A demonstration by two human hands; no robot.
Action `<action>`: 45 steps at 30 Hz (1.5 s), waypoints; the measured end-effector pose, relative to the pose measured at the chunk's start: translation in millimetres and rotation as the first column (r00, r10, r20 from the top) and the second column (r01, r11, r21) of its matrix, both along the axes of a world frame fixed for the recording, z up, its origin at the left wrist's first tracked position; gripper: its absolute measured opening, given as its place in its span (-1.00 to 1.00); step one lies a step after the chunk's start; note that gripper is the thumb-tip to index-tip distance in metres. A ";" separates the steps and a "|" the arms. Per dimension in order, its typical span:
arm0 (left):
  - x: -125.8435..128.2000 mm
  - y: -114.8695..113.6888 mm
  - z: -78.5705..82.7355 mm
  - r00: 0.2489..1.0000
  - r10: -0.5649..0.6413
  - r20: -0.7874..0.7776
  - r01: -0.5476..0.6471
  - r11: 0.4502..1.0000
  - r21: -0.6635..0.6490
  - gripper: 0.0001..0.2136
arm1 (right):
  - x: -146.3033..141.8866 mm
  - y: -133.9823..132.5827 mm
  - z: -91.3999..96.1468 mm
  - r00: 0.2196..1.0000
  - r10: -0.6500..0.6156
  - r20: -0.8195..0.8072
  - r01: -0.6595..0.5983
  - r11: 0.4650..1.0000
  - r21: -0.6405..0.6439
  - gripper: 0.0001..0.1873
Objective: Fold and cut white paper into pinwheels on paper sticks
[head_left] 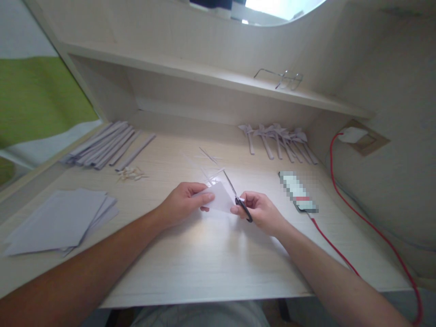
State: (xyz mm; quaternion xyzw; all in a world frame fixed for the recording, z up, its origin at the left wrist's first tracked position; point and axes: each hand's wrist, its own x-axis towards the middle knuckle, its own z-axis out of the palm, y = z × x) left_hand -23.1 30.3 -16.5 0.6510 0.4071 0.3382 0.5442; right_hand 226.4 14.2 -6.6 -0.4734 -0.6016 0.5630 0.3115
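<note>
Between my hands, above the middle of the desk, is a small piece of white paper [221, 199]. My left hand [187, 202] pinches its left side between thumb and fingers. A pair of scissors [243, 209] with black handles is in my right hand [260, 212], its blades pointing up and away along the paper's right edge. The right thumb is close to the paper's lower right corner; whether it touches is hard to tell. Just beyond the paper lie several thin white paper strips [208, 156] on the desk.
Rolled paper sticks [102, 145] lie at the back left, near small pale pieces [131, 173] and a stack of paper sheets [57, 218]. Paper pinwheels on sticks [279, 136] line the back right. A phone [298, 190] with a red cable [335, 252] lies right. Glasses [289, 81] rest on the shelf.
</note>
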 end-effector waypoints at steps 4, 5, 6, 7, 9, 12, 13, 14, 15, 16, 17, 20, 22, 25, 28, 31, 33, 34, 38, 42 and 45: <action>3.4 -5.5 4.0 0.997 -0.053 -0.061 0.053 0.999 -0.004 -0.74 | -4.5 -1.1 5.1 0.991 -0.107 -0.085 0.108 0.994 0.008 -0.58; 5.1 -7.3 5.9 0.994 -0.076 -0.077 0.076 0.997 -0.003 -0.74 | -5.6 -1.6 5.8 0.988 -0.117 -0.102 0.118 0.993 0.006 -0.59; 7.0 -9.3 7.9 0.991 -0.104 -0.089 0.104 0.995 -0.006 -0.75 | -6.8 -2.3 6.3 0.986 -0.122 -0.111 0.124 0.992 0.006 -0.59; 9.0 -11.3 9.9 0.986 -0.133 -0.098 0.133 0.991 -0.011 -0.75 | -7.9 -3.2 6.6 0.985 -0.127 -0.113 0.128 0.992 0.005 -0.60; 12.6 -15.1 12.9 0.978 -0.178 -0.107 0.176 0.984 -0.026 -0.74 | -9.9 -5.3 6.7 0.984 -0.137 -0.113 0.138 0.990 0.000 -0.61; 15.0 -17.9 13.1 0.975 -0.184 -0.121 0.180 0.983 -0.043 -0.73 | -11.5 -8.3 6.1 0.979 -0.148 -0.141 0.148 0.989 -0.013 -0.64; 15.0 -17.6 12.2 0.978 -0.170 -0.118 0.165 0.985 -0.046 -0.74 | -11.4 -8.8 5.7 0.975 -0.157 -0.157 0.157 0.987 -0.012 -0.64; 14.7 -16.6 11.1 0.984 -0.144 -0.104 0.140 0.989 -0.049 -0.75 | -10.8 -9.1 5.2 0.971 -0.168 -0.172 0.170 0.986 -0.007 -0.65; 14.2 -15.1 10.0 0.991 -0.110 -0.080 0.106 0.993 -0.049 -0.76 | -10.0 -9.0 4.6 0.966 -0.181 -0.184 0.185 0.983 0.003 -0.67; 13.6 -13.3 9.3 0.996 -0.074 -0.047 0.071 0.996 -0.048 -0.77 | -8.9 -8.7 3.9 0.962 -0.194 -0.192 0.201 0.980 0.015 -0.68; 13.0 -11.4 9.1 0.999 -0.035 -0.012 0.035 0.999 -0.042 -0.77 | -7.7 -8.1 3.2 0.960 -0.204 -0.193 0.213 0.977 0.028 -0.69; 11.9 -7.1 12.0 0.996 0.049 0.074 -0.049 0.999 -0.012 -0.77 | -5.4 -6.4 1.7 0.963 -0.206 -0.173 0.218 0.974 0.054 -0.71; 11.6 -6.2 15.0 0.989 0.098 0.113 -0.099 0.995 0.002 -0.78 | -5.6 -5.9 1.5 0.965 -0.200 -0.167 0.213 0.975 0.061 -0.70; 10.7 -6.0 16.3 0.966 0.175 0.191 -0.178 0.984 0.001 -0.80 | -7.4 -6.7 2.9 0.961 -0.209 -0.183 0.223 0.973 0.061 -0.69; 9.2 -4.8 12.9 0.946 0.215 0.243 -0.222 0.975 0.002 -0.80 | -9.1 -8.6 5.9 0.971 -0.172 -0.164 0.182 0.982 0.050 -0.69; 8.8 -3.9 10.2 0.933 0.232 0.274 -0.235 0.972 -0.022 -0.77 | -10.2 -10.2 8.5 0.986 -0.108 -0.127 0.114 0.992 0.046 -0.71; 10.1 -4.6 10.6 0.923 0.222 0.315 -0.208 0.975 -0.076 -0.74 | -11.0 -10.7 9.3 0.985 -0.120 -0.125 0.127 0.990 0.053 -0.74; 11.5 -5.6 11.2 0.921 0.203 0.334 -0.176 0.978 -0.111 -0.73 | -11.5 -10.8 9.3 0.981 -0.143 -0.133 0.152 0.986 0.062 -0.75; 21.8 -14.5 12.0 0.952 0.019 0.306 0.031 0.987 -0.157 -0.68 | -15.0 -11.3 7.8 0.952 -0.241 -0.191 0.262 0.961 0.094 -0.75; 31.7 -24.3 11.0 0.951 -0.044 0.306 0.106 0.976 -0.190 -0.71 | -19.1 -13.5 3.1 0.952 -0.236 -0.197 0.256 0.963 0.084 -0.73; 30.6 -24.0 12.5 0.950 0.056 0.308 0.011 0.978 -0.210 -0.71 | -19.3 -14.9 -0.1 0.970 -0.169 -0.174 0.179 0.983 0.047 -0.71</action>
